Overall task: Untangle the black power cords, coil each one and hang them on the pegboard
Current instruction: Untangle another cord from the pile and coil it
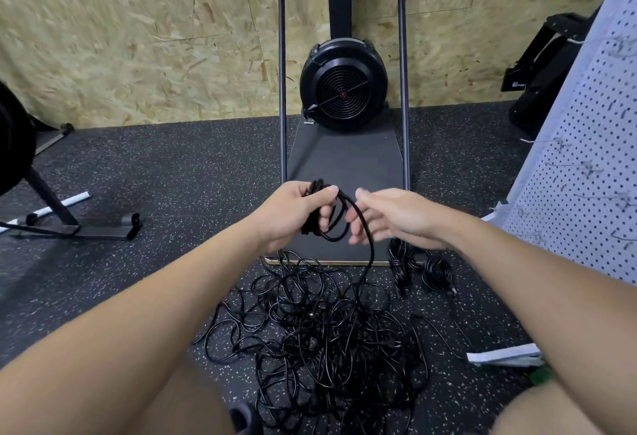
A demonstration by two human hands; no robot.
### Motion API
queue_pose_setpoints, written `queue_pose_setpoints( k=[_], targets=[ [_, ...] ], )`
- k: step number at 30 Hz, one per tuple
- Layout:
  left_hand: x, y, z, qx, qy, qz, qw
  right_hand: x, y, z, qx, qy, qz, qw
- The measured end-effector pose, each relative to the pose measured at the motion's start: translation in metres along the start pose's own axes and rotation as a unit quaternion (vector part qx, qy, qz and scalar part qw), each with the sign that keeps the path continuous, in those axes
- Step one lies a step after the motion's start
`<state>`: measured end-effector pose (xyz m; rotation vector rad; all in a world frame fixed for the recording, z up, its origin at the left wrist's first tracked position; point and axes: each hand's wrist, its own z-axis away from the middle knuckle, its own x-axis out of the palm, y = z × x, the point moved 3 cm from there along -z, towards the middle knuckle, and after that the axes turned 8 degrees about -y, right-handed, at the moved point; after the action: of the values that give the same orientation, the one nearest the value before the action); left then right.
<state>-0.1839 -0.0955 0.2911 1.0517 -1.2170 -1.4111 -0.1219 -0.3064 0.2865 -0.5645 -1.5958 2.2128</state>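
Black rubber flooring with pale speckles (165, 172) carries a large tangled heap of thin black power cords (320, 338). Above it, the left hand (293, 214) is clenched around a small coil of black cord (331, 217), from which one strand drops into the heap. The right hand (393, 217) is released, fingers spread, just beside the coil. Two bundled black cords (420, 269) lie right of the heap, near the white perforated pegboard (586, 145).
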Motion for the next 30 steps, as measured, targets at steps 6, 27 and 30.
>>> queue_pose_setpoints(
  k=[6, 27, 30],
  targets=[
    [-0.001, 0.003, -0.002, 0.001, 0.061, 0.06, 0.996, -0.02, 0.022, -0.006, 0.026, 0.019, 0.062, 0.998],
    [-0.032, 0.0, -0.008, 0.004, 0.187, 0.288, 0.939, -0.038, 0.019, -0.018, -0.003, 0.293, 0.192, 0.937],
    [-0.037, -0.001, -0.006, 0.006, 0.202, 0.3, 0.932, -0.038, 0.014, -0.016, -0.013, 0.319, 0.194, 0.928]
  ],
)
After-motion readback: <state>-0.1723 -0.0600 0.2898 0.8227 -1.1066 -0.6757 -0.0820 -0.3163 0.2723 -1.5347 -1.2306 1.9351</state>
